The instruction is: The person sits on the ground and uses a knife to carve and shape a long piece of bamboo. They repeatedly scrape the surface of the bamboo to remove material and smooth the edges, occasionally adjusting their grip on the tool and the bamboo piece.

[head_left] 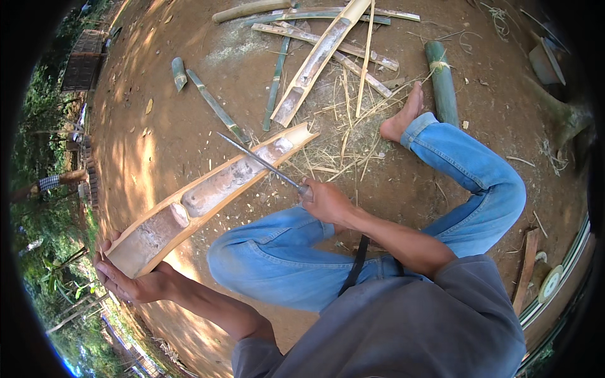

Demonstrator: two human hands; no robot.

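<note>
A half-round length of split bamboo slants across the ground before me, hollow side up, with a node wall across its inside. My left hand grips its near left end, fingers wrapped under and around the rim. In my right hand is the handle of a long, narrow-bladed knife. The blade points up and left and crosses over the bamboo's far part; whether it touches the bamboo I cannot tell. Most of the handle is covered by my fingers.
Another split bamboo half lies over several strips ahead. Pale shavings litter the dirt near my bare foot. A green bamboo pole and a short green piece lie apart. At right are a wooden slat and a pale disc.
</note>
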